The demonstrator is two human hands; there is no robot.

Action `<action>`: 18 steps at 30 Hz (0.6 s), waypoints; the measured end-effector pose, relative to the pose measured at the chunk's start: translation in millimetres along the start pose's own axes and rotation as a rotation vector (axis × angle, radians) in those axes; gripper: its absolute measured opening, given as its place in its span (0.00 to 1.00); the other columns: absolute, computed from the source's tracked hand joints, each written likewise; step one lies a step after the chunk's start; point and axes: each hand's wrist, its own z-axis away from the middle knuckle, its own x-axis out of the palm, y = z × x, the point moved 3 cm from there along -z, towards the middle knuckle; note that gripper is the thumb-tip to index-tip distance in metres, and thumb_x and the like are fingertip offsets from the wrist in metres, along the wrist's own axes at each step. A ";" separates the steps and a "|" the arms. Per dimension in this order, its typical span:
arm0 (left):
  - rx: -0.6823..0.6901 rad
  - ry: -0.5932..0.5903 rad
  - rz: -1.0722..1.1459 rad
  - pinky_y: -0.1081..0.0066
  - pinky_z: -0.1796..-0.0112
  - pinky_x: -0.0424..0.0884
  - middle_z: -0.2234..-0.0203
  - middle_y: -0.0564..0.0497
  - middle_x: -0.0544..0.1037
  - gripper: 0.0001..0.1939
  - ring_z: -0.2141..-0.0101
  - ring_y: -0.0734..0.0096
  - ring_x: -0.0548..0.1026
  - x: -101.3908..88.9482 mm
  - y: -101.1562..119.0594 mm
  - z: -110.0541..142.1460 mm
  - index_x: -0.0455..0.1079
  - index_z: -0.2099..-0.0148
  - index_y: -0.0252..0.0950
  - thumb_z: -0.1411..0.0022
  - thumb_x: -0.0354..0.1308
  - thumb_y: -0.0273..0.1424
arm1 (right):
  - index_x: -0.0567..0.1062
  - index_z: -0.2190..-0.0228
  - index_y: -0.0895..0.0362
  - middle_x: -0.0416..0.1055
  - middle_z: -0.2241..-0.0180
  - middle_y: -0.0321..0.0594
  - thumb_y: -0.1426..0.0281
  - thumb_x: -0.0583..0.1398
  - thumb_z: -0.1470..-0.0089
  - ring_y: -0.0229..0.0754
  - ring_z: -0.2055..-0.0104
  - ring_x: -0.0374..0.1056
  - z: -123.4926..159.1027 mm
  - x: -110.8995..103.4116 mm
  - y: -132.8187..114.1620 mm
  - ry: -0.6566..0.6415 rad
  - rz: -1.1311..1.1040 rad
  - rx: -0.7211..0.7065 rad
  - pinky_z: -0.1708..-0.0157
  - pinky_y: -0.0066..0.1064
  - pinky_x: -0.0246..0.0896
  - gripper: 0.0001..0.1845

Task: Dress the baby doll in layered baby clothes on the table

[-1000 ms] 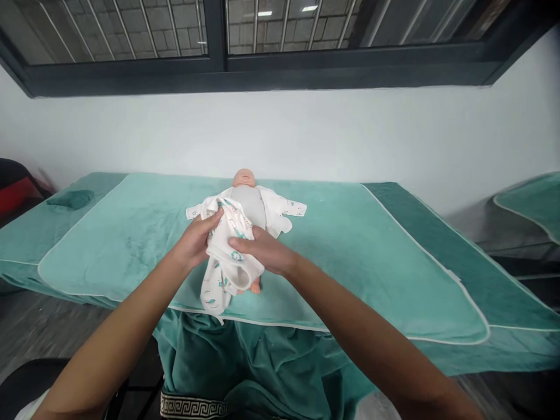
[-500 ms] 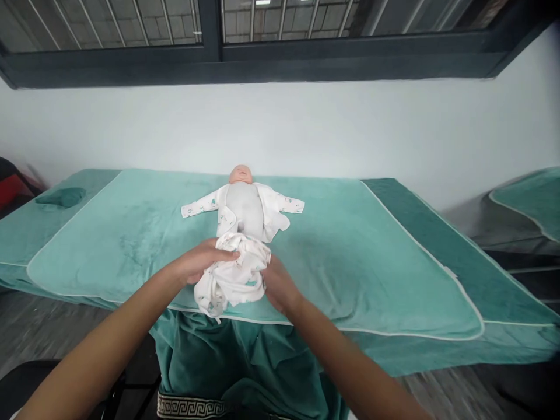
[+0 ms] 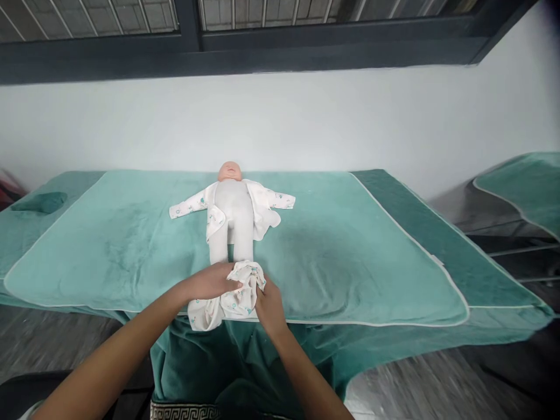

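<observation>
Green bedding [image 3: 350,256] lay beneath our doll [image 3: 236,198]. We had shifted the printed garment [image 3: 247,286] lower, leaving the legs [image 3: 244,239] uncovered; fingers of our left hand [image 3: 212,282] and right hand [image 3: 269,306] gripped it, bunched near the close edge.

Light reached my feed soft and even; I couldn't place its source. White wall [image 3: 306,125] showed pale, window [image 3: 271,13] dim. Noted grey shadow beside the far-right green cloth [image 3: 525,184], wide-angle stretch edgeward, garment [image 3: 245,286] print slightly soft.
</observation>
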 end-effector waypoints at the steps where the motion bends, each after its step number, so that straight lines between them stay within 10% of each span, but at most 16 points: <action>1: 0.012 -0.058 0.095 0.60 0.48 0.69 0.48 0.44 0.79 0.22 0.48 0.52 0.74 -0.8 0.0 1.1 0.73 0.43 0.39 0.37 0.60 0.41 | 0.78 0.55 0.49 0.77 0.56 0.40 0.58 0.57 0.39 0.52 0.53 0.71 0.2 0.6 -0.2 -0.011 -0.057 0.008 0.50 0.41 0.64 0.15; 8: -0.076 -0.232 0.406 0.60 0.50 0.72 0.46 0.42 0.77 0.36 0.49 0.53 0.75 -16.5 2.0 -2.8 0.69 0.38 0.39 0.50 0.72 0.35 | 0.76 0.59 0.51 0.78 0.58 0.41 0.60 0.59 0.45 0.50 0.56 0.72 -11.4 5.9 3.5 0.070 -0.322 0.048 0.53 0.39 0.67 0.13; 13: 0.086 0.167 -0.073 0.64 0.53 0.69 0.60 0.48 0.79 0.10 0.57 0.58 0.75 -35.1 7.8 -28.7 0.75 0.58 0.37 0.43 0.60 0.28 | 0.73 0.61 0.53 0.77 0.61 0.38 0.63 0.59 0.46 0.45 0.59 0.71 -31.9 14.3 -5.5 0.263 -0.393 -0.010 0.55 0.35 0.66 0.11; 18: 0.184 0.491 -0.444 0.64 0.54 0.67 0.58 0.45 0.73 0.11 0.55 0.60 0.72 -41.4 6.6 -40.3 0.71 0.59 0.37 0.41 0.50 0.22 | 0.72 0.59 0.55 0.76 0.61 0.38 0.62 0.58 0.46 0.42 0.60 0.71 -59.9 25.5 -11.8 0.281 -0.390 -0.038 0.58 0.33 0.67 0.14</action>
